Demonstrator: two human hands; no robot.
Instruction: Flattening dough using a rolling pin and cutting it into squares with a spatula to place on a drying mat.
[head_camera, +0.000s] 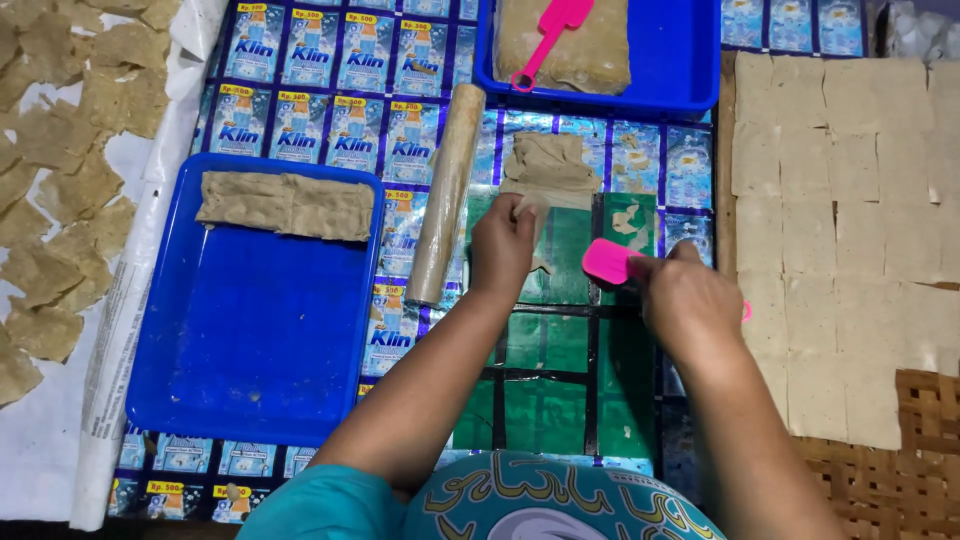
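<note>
My left hand (502, 245) pinches the near edge of a thin beige dough sheet (548, 163) that lies folded and crumpled on the shiny plastic work mat (560, 350). My right hand (690, 300) grips a pink plastic scraper (606, 261), its blade resting on the mat just right of the dough. A small scrap of dough (628, 220) sticks to the mat above the blade. A dough-coated rolling pin (447, 195) lies lengthwise to the left of my left hand.
A blue tray (250, 350) at left holds a folded dough strip (285, 205). Another blue tray (680, 60) at the top holds a dough block and a pink scraper (550, 30). Cut dough squares (840, 230) cover a woven mat at right; dried pieces (60, 170) lie at left.
</note>
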